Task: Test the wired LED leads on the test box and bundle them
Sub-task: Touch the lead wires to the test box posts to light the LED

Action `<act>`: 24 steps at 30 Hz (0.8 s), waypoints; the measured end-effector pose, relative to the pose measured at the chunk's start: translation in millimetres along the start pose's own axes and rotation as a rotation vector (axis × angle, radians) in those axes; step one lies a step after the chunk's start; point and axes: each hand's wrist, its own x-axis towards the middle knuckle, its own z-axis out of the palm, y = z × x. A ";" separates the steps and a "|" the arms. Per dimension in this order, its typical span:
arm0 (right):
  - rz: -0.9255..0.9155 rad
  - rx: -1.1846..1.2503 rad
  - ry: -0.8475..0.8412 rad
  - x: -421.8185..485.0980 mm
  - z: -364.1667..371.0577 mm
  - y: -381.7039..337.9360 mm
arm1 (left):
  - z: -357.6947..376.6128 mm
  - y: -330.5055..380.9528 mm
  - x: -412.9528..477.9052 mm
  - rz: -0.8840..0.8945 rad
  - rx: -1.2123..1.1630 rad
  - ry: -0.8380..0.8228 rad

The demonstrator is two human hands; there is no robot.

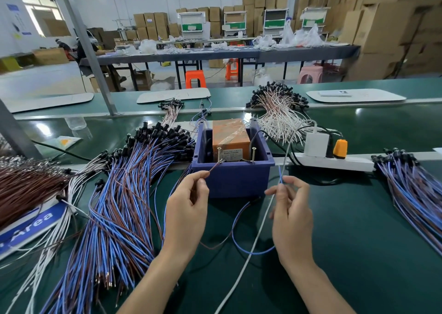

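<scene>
I see the left hand (pixel 189 206) pinching the brown lead (pixel 214 166) btwn thumb and forefinger, other fingers loosely curled. The wire runs up and right from the pinch, and its bare tip sits at the foot of the left screw (pixel 219 154) on the test box (pixel 234 180). It looks like contact, but I can't tell for sure.

The right hand (pixel 290 208) pinches the blue lead (pixel 280 174) the same way. That tip points up, just beside the box's front right corner, below the right screw (pixel 253 154) and apart from it.

Both wires hang down from the pinches and loop on the green belt (pixel 358 242) btwn the wrists. A white cable (pixel 253 246) crosses under the right hand.

A big pile of blue/brown leads (pixel 124 194) lies left of the box, w/ a smaller pile (pixel 411 189) at right.
</scene>
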 end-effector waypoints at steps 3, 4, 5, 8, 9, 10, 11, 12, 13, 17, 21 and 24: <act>-0.039 -0.034 0.018 9.5 4.1 2.7 | -0.7 -0.9 1.3 0.058 0.053 0.087; -0.054 -0.052 0.023 12.6 4.9 3.4 | 0.2 -1.4 2.0 0.076 0.087 0.104; -0.069 -0.071 0.029 14.8 5.3 3.8 | 1.7 -1.8 2.0 0.084 0.119 0.108; -0.085 -0.107 0.037 17.7 4.6 5.9 | 8.7 -3.2 -1.2 0.083 0.181 0.075; -0.079 -0.103 0.035 17.3 4.3 6.5 | 10.5 -2.9 -3.3 0.095 0.200 0.066; -0.071 -0.094 0.034 17.0 4.0 7.1 | 12.1 -2.1 -5.4 0.108 0.216 0.064; -0.062 -0.084 0.034 16.9 4.0 7.6 | 13.4 -1.6 -7.1 0.116 0.223 0.065; -0.058 -0.075 0.036 16.6 3.8 7.8 | 14.7 -1.5 -8.1 0.118 0.223 0.065; -0.058 -0.069 0.034 16.3 3.8 7.5 | 15.9 -1.9 -8.5 0.118 0.218 0.065; -0.041 -0.023 0.015 15.8 3.2 6.7 | 16.9 -6.9 -8.7 0.105 0.195 0.072; 0.000 0.036 -0.011 16.4 2.9 10.2 | 17.5 -9.5 -7.9 0.111 0.185 0.085; 0.009 0.050 -0.028 15.6 1.8 10.6 | 18.7 -12.4 -7.4 0.102 0.174 0.080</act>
